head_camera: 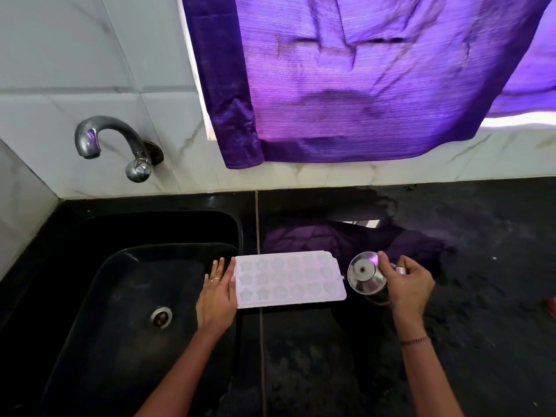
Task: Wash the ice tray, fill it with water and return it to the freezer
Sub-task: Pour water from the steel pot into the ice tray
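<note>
A white ice tray with star, heart and flower shaped cells lies flat on the black counter, just right of the sink. My left hand rests with straight fingers against the tray's left short edge. My right hand grips a lidded steel jug that stands right next to the tray's right end, its small spout pointing at the tray.
The black sink with a steel drain fills the lower left. A curved steel tap juts from the tiled wall above it. A purple curtain hangs over the wet black counter.
</note>
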`<act>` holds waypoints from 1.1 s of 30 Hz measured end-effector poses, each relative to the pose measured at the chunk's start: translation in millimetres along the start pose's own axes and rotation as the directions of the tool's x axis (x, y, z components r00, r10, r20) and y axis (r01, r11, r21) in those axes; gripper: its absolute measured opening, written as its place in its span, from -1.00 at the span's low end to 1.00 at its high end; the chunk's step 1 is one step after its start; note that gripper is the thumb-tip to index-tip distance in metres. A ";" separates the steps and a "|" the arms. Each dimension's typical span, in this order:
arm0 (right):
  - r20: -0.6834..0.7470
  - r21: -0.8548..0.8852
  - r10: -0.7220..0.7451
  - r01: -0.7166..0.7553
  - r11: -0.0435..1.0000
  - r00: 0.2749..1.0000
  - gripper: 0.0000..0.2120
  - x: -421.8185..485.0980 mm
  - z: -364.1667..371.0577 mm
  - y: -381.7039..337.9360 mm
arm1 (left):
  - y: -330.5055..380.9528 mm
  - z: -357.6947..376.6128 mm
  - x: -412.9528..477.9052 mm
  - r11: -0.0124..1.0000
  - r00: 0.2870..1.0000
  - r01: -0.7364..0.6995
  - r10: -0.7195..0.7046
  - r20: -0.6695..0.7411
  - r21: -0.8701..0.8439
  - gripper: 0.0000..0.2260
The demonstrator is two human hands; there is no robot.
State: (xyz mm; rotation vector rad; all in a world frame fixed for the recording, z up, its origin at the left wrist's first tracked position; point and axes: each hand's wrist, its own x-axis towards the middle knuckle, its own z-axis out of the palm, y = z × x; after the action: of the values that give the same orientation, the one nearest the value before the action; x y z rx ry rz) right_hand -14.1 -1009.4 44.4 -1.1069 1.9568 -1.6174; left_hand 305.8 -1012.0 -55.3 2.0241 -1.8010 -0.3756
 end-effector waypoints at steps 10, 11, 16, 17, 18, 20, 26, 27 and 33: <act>0.029 0.349 0.222 -0.218 0.911 0.975 -0.50 -0.3 8.1 -1.7 | 31.1 -17.2 3.9 0.988 0.994 0.027 -0.042 -0.102 -0.150 -0.31; 0.043 0.385 0.239 -0.237 0.892 0.970 -0.50 -2.4 13.4 -3.8 | 42.3 -20.5 3.6 0.974 0.992 0.034 -0.061 -0.114 -0.222 -0.32; 0.117 0.532 0.271 -0.290 0.795 0.956 -0.52 -19.8 56.0 -22.7 | 113.6 -32.3 -5.6 0.641 0.979 0.171 -0.198 0.054 -0.748 -0.55; 0.141 0.549 0.286 -0.315 0.774 0.948 -0.52 -23.9 66.5 -27.3 | 124.8 -33.0 -6.3 0.548 0.973 0.209 -0.203 0.114 -0.810 -0.56; 0.169 0.564 0.300 -0.342 0.751 0.939 -0.52 -27.4 76.5 -30.4 | 133.8 -33.4 -6.4 0.473 0.967 0.235 -0.198 0.157 -0.849 -0.57; 0.221 0.585 0.325 -0.392 0.710 0.920 -0.53 -34.6 94.3 -35.0 | 144.5 -33.5 -1.6 0.336 0.959 0.270 -0.179 0.221 -0.902 -0.61; 0.330 0.532 0.320 -0.455 0.715 0.888 -0.78 -46.2 135.2 -48.0 | 136.1 -44.2 25.4 0.166 0.948 0.238 -0.253 0.192 -0.957 -0.81; 0.338 0.523 0.323 -0.461 0.717 0.884 -0.82 -45.3 141.9 -49.0 | 133.5 -44.9 30.3 0.174 0.948 0.225 -0.265 0.174 -0.959 -0.81; 0.476 0.521 0.271 -0.516 0.680 0.837 -0.89 -18.5 171.3 -49.6 | 121.8 -43.0 68.7 0.243 0.960 0.191 -0.249 0.129 -0.951 -0.85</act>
State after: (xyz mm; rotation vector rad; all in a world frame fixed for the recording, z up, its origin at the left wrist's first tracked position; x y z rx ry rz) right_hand 135.1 -1108.7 40.9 -0.5770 1.1440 -1.5030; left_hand 227.2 -1085.4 44.0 1.2649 -0.7487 -1.1710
